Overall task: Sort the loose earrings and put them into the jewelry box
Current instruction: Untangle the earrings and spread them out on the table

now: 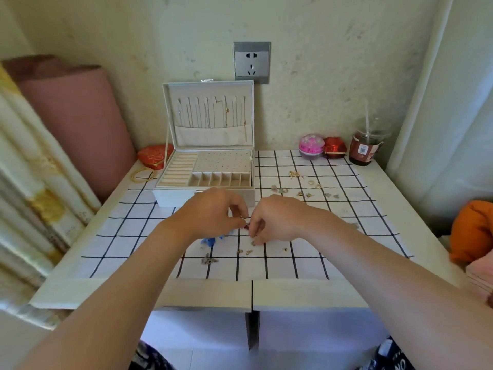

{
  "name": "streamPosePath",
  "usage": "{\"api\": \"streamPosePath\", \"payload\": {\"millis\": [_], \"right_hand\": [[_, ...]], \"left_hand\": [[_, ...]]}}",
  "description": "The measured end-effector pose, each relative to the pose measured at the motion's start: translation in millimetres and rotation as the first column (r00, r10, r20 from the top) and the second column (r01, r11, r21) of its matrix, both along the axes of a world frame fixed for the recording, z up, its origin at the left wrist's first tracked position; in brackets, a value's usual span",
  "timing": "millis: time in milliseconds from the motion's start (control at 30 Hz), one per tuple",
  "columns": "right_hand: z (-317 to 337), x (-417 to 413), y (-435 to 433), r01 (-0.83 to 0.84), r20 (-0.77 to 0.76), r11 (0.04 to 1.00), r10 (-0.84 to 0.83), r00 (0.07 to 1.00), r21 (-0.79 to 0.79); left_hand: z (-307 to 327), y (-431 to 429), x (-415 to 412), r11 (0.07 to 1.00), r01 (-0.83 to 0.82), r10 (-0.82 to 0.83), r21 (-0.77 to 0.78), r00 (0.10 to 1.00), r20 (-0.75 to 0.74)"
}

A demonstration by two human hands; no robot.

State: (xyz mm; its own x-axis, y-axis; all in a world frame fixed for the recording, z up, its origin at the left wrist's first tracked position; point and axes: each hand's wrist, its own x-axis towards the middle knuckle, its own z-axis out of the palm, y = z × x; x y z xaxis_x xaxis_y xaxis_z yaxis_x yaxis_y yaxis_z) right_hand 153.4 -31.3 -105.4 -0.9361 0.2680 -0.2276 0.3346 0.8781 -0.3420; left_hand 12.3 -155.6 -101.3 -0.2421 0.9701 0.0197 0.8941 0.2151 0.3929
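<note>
Soft, even daylight with a greenish cast fills the room, brightest on the white curtain (453,102) at the right edge. Shadows on the checked cloth (133,236) are faint and soft-edged. The wide lens bows the table's (293,292) near edge. The loose earrings (304,194) look smeared, without fine detail.

Cloth (293,265): white, black grid. Box (208,194): white, beige lining. Roll (80,124), upper left: pink. Socket (251,62): grey.
</note>
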Motion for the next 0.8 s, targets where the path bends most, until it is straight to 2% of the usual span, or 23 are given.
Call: {"api": "streamPosePath", "payload": {"millis": [133,233,433,567,800], "right_hand": [[-4.0,-4.3,-1.4,0.021,-0.001,1.0,-0.021,1.0,0.004],[4.1,1.5,9.1,0.079,-0.063,0.996,-0.082,0.995,-0.048],[28.3,41.3,61.3,0.304,-0.206,0.946,-0.32,0.925,-0.109],[22.1,65.7,80.4,0.417,-0.181,0.905,-0.424,0.887,-0.078],[17.5,93.3,95.9,0.488,-0.107,0.871,-0.492,0.864,-0.063]], "left_hand": [[-8.7,0.7,4.4,0.991,0.037,-0.028,-0.132,0.997,0.065],[-9.7,7.8,6.8,0.995,0.04,-0.032,-0.094,0.995,0.09],[-8.7,42.4,26.2,0.997,0.075,-0.078,0.025,0.99,0.117],[-12.2,80.1,53.7,0.993,0.112,-0.114,0.021,0.99,0.082],[-20.0,124.1,93.0,0.994,0.107,-0.108,-0.034,0.994,-0.024]]}}
